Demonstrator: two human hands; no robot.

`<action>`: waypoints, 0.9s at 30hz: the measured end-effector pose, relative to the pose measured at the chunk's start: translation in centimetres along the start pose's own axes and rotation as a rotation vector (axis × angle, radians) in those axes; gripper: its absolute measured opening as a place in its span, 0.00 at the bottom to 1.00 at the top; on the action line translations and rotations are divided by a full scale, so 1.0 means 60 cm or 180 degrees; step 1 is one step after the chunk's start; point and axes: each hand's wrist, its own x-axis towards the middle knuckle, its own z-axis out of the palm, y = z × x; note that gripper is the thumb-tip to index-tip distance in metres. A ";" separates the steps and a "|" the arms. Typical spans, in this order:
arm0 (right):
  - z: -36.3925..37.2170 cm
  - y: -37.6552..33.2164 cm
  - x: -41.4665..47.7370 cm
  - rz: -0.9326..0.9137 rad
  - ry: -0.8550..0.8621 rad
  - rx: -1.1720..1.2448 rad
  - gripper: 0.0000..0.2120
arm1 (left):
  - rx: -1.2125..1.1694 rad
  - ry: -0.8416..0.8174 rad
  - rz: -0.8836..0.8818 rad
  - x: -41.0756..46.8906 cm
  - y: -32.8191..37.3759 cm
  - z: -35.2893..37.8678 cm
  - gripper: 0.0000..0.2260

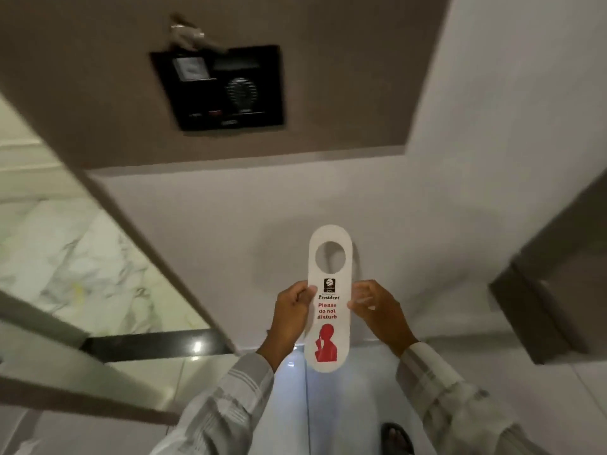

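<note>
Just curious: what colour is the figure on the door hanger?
The figure is red, on the white door hanger; the head view shows it.

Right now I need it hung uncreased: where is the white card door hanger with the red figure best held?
Pinch the white card door hanger by its long side edges at mid-length, from either side, as the left hand and right hand do: it is flat, thin and upright, and that grip leaves its looped top free.
</note>
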 end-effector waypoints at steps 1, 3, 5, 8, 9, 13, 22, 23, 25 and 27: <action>-0.047 0.031 -0.002 0.0134 0.0073 0.0090 0.07 | 0.0011 -0.0171 -0.0001 0.011 0.010 0.055 0.10; -0.128 0.086 -0.004 0.0441 0.0256 0.0360 0.05 | 0.0013 -0.0368 -0.0029 0.025 0.023 0.157 0.09; -0.207 0.142 -0.010 0.0726 0.0635 0.0667 0.03 | 0.0036 -0.0584 -0.0060 0.032 0.026 0.260 0.08; -0.317 0.229 -0.052 0.1186 0.1356 0.1051 0.06 | 0.0431 -0.1029 -0.0101 0.020 0.017 0.414 0.09; -0.342 0.252 -0.067 0.1273 0.1581 0.1120 0.07 | 0.0544 -0.1127 -0.0079 0.015 0.011 0.453 0.09; -0.449 0.323 -0.112 0.1534 0.2354 0.1181 0.07 | 0.1208 -0.1736 0.0291 0.006 0.002 0.605 0.04; -0.643 0.401 -0.050 0.1696 0.2886 0.0140 0.07 | 0.2098 -0.2473 0.1426 0.055 0.045 0.837 0.17; -0.662 0.405 -0.039 0.1641 0.2883 0.0041 0.08 | 0.2125 -0.2462 0.1532 0.065 0.048 0.857 0.16; -0.686 0.419 -0.022 0.1534 0.2735 -0.0380 0.10 | 0.2434 -0.2352 0.1780 0.085 0.050 0.886 0.17; -0.690 0.445 -0.017 0.1705 0.2176 -0.1279 0.11 | 0.3219 -0.2343 0.1997 0.095 0.034 0.907 0.19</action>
